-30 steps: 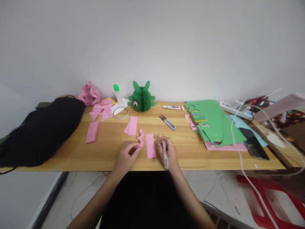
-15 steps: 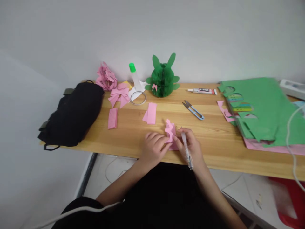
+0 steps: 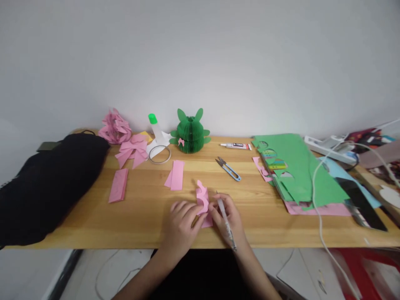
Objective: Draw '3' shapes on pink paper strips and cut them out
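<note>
Near the front edge of the counter (image 3: 140,227), a wavy pink cutout (image 3: 203,192) sits over a pink paper rectangle (image 3: 207,222), its lower end pinched by the fingers of the left hand (image 3: 182,226); the right hand's (image 3: 230,216) fingers grip a pen (image 3: 226,221). The step looks like lining up; the next move calls for steadying both pieces.

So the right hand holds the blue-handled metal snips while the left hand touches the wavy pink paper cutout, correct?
No, not the snips: the head view shows the right hand holding a slim, pale translucent pen. The left hand does touch the wavy pink paper cutout.
</note>
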### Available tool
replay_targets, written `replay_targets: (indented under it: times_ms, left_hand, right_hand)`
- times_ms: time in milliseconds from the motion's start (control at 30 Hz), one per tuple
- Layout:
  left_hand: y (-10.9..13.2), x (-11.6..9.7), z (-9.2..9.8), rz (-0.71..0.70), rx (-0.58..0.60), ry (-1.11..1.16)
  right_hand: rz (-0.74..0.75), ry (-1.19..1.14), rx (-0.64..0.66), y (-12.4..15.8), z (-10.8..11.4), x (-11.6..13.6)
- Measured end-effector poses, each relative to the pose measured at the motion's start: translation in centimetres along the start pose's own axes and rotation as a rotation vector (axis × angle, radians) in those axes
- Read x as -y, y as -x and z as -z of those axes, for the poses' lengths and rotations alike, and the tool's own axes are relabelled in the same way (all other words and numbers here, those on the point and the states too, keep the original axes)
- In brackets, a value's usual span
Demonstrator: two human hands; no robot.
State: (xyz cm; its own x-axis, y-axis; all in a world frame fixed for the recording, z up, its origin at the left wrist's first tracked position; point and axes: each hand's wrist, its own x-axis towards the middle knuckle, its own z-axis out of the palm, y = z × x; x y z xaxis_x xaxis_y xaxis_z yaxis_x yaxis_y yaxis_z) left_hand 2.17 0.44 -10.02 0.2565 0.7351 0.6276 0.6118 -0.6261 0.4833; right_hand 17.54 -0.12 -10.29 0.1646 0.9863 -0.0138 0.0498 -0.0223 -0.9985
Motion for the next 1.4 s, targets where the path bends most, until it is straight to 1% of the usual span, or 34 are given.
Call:
replay_targets:
  times_ms: [100, 167, 233, 333, 400, 533, 633, 767, 900, 967, 1067, 1133, 1233, 1300, 1400]
  left_hand:
    - [0.2, 0.0, -0.2, 0.004, 0.012, -0.001]
    - [0.3, 0.0, -0.3, 0.01, 0.015, -0.002]
    - [0.3, 0.1, -0.3, 0.013, 0.016, -0.005]
    - [0.2, 0.1, -0.3, 0.024, 0.025, -0.009]
    - [0.2, 0.0, -0.3, 0.037, 0.028, -0.014]
    - [0.2, 0.0, -0.3, 0.045, 0.037, -0.013]
    - [0.2, 0.1, -0.2, 0.048, 0.048, 0.014]
    - [0.1, 0.4, 0.8, 0.094, 0.092, 0.083]
    - [-0.4, 2.1, 2.5, 0.105, 0.17, 0.099]
    - [-1.0, 3.3, 3.3, 0.066, 0.211, 0.078]
    - [-2.3, 4.8, 4.1, -0.025, 0.291, 0.029]
    - [-3.4, 5.4, 4.1, -0.114, 0.367, -0.011]
    - [-4.9, 5.9, 3.5, -0.268, 0.465, -0.067]
    - [-5.4, 6.1, 2.9, -0.335, 0.475, -0.082]
    - [-5.2, 6.5, 2.1, -0.382, 0.426, -0.085]
  right_hand:
    - [-0.004, -0.053, -0.012, 0.0, 0.1, -0.2]
    - [-0.001, -0.042, -0.007, 0.1, 0.1, -0.3]
    - [0.023, 0.006, -0.027, 0.3, 0.0, -0.4]
    - [0.092, 0.12, -0.107, 0.5, -0.1, -0.6]
    - [0.122, 0.165, -0.128, 0.5, -0.1, -0.8]
    - [0.104, 0.119, -0.103, 0.5, -0.2, -1.2]
    - [0.081, 0.119, -0.117, 0.6, -0.2, -1.3]
    - [0.074, 0.083, -0.121, 0.8, -0.2, -0.8]
    - [0.059, 0.03, -0.104, 0.7, 0.2, 0.1]
    - [0.055, 0.054, -0.096, 0.8, 0.5, 0.5]
    - [0.03, 0.156, -0.039, 1.1, 0.9, 0.9]
    - [0.026, 0.215, -0.01, 1.2, 0.9, 0.9]
    - [0.067, 0.27, -0.042, 1.1, 0.5, 0.8]
    - [0.097, 0.302, -0.086, 1.1, 0.1, 0.6]
    - [0.136, 0.361, -0.127, 1.2, -0.2, 0.4]
